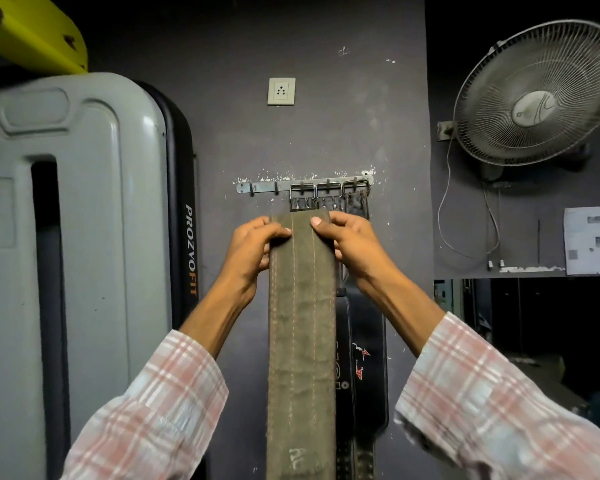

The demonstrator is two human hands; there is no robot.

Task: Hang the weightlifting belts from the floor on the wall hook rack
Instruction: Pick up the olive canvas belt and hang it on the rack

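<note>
Fingers of left hand (253, 242) and right hand (350, 240) curl closed around the olive suede belt's (302, 323) top end, just below the hook rack (264, 187)

Only thing I can properly read is "PROZVOFIT" running down the black edge of the machine cover (190, 251) on my left. Black belt (361, 368) has lettering, paper notice (591, 240) too, both unreadable.
</note>
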